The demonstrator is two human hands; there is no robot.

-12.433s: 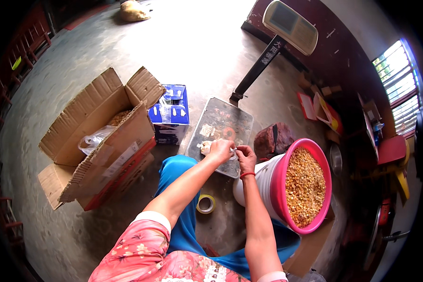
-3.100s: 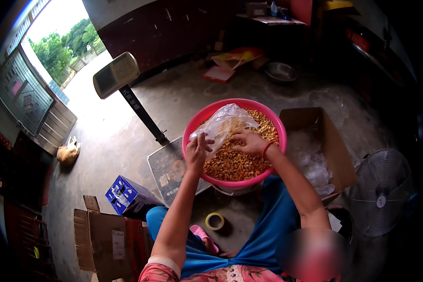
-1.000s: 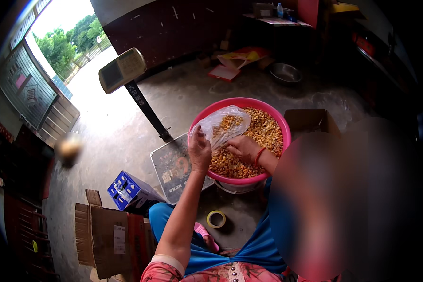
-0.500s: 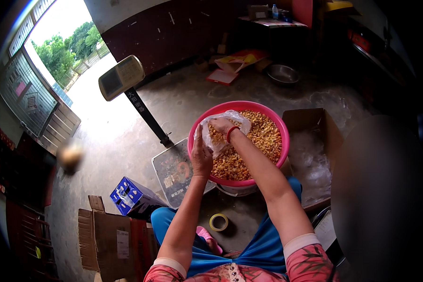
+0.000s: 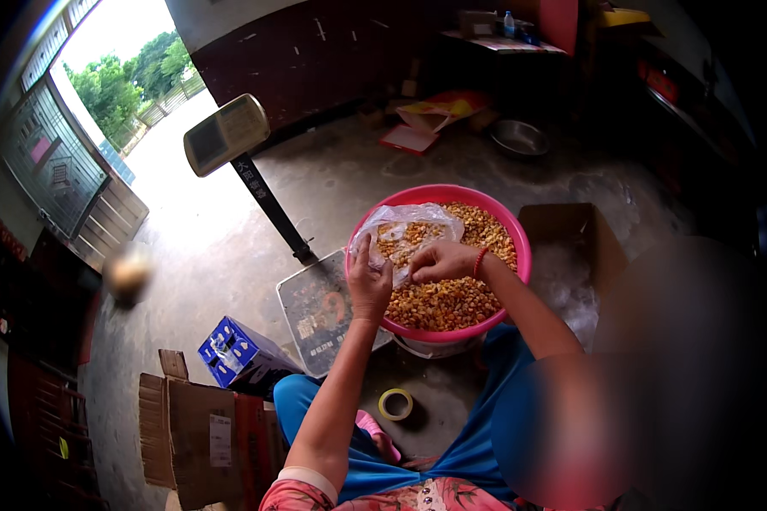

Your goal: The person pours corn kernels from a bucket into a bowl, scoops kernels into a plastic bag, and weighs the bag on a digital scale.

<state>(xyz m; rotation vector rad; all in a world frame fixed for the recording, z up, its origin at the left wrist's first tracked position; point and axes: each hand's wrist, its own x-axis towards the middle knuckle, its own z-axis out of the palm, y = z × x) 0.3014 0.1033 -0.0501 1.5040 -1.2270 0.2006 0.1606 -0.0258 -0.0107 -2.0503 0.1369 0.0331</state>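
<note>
A pink basin full of dried yellow-orange corn kernels stands in front of me. On the corn, at its left side, lies a clear plastic bag, its mouth spread and kernels inside. My left hand grips the bag's near-left edge, fingers pointing up and thumb on the inner side. My right hand, a red band at its wrist, is closed at the bag's near-right edge and seems to pinch the plastic; its fingertips are partly hidden.
Left of the basin is a platform scale with a display on a post. A blue box, an open cardboard box and a tape roll are nearby. To the right, a carton contains clear plastic. A metal bowl lies farther back.
My right hand has come out of the bag's mouth toward me and closed at its near edge. The bag's mouth is spread wider. My left hand stays on the bag.
</note>
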